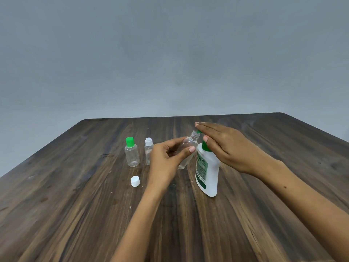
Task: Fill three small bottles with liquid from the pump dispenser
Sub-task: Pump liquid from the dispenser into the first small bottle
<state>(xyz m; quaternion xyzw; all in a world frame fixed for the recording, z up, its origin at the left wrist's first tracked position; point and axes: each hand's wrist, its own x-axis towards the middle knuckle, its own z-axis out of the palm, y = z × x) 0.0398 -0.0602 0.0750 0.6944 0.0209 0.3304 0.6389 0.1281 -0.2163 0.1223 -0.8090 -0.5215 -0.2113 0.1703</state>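
- We see the left hand [166,157] gripping an uncapped clear bottle [187,150], thumb and fingers curled round its body; the bottle is tilted, its open neck leaning toward the pump spout.
- Right hand [226,146] lies flat on the green pump head of the white pump dispenser [206,171], fingers straight, holding nothing.
- Dispenser stands upright near the middle of the wooden table [75,205], just right of the held bottle.
- Green-capped bottle [132,155] and white-capped bottle [148,154] stand side by side left of the left hand, toward the table's far edge; both upright and capped.
- Loose white cap [135,181] lies on the table in front of those two bottles, apart from them.
- We can't tell the liquid level in the held bottle.
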